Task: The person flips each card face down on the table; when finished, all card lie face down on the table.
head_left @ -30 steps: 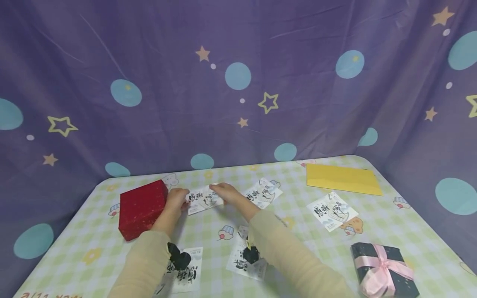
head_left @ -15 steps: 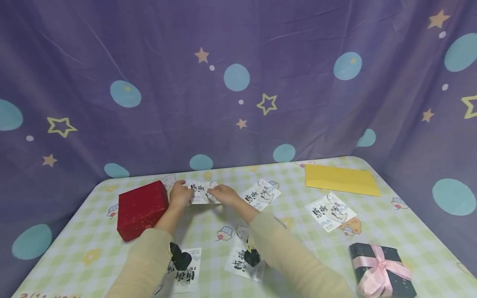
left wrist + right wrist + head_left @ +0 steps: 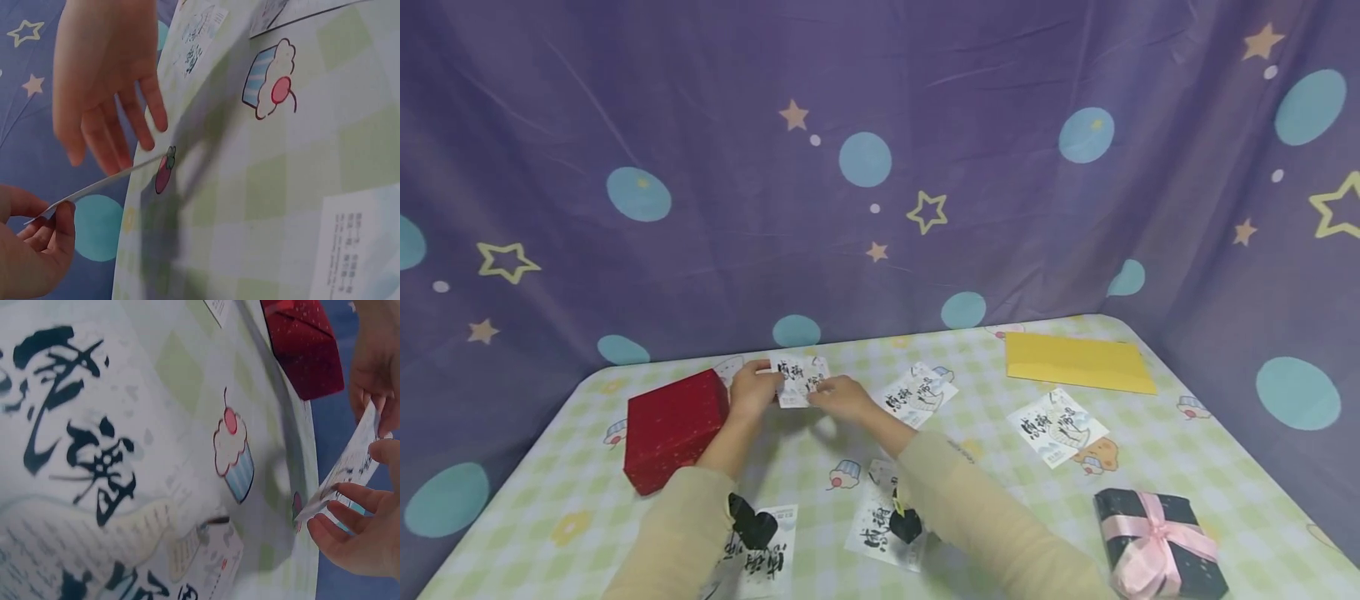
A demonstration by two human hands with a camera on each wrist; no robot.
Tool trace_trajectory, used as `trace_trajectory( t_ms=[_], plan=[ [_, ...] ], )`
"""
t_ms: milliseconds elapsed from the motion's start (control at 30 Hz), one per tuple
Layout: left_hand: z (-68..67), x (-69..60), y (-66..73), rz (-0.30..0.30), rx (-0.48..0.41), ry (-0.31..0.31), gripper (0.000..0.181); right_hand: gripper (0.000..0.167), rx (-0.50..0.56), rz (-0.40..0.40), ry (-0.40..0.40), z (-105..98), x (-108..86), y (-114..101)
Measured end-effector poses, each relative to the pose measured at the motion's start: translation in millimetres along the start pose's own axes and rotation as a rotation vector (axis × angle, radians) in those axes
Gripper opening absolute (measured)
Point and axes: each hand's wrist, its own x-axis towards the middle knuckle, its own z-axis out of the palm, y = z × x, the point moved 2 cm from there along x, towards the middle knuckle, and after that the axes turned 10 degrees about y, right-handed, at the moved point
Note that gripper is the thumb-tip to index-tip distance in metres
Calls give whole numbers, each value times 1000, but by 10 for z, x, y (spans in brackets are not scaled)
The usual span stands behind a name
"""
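A white card (image 3: 797, 379) with black brush writing is held up above the far left part of the table. My left hand (image 3: 756, 387) pinches its left edge, thumb against fingers, as the left wrist view shows at the card's end (image 3: 94, 185). My right hand (image 3: 846, 398) is at the card's lower right; its fingers reach out fairly straight along the written face in the right wrist view, where the card (image 3: 350, 459) stands tilted. Beside my left forearm sits a red gift box (image 3: 673, 429).
More such cards lie about: one right of my hands (image 3: 917, 393), one farther right (image 3: 1057, 427), one under my right sleeve (image 3: 876, 529), one near my left sleeve (image 3: 775, 550). A yellow envelope (image 3: 1078, 362) and a dark box with pink ribbon (image 3: 1161, 546) lie at right.
The card has been raised and turned more upright, and its right end has swung inward. My right hand has gone from pinching its top edge to its lower right face.
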Motion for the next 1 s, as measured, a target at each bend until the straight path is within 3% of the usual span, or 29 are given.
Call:
trace_trajectory(
  t_ms=[200, 533, 800, 1000],
  plan=[
    [14, -30, 42, -8, -78, -15, 42, 39, -105, -125, 49, 34, -43, -123],
    [33, -63, 119, -15, -149, -19, 43, 38, -246, -190, 141, 3, -116, -297],
    [42, -111, 154, 11, -161, -61, 42, 23, -435, -276, 308, -19, -145, -366],
    [79, -140, 194, 35, -224, -74, 39, 15, -453, -312, 403, -82, -158, -403]
  ],
)
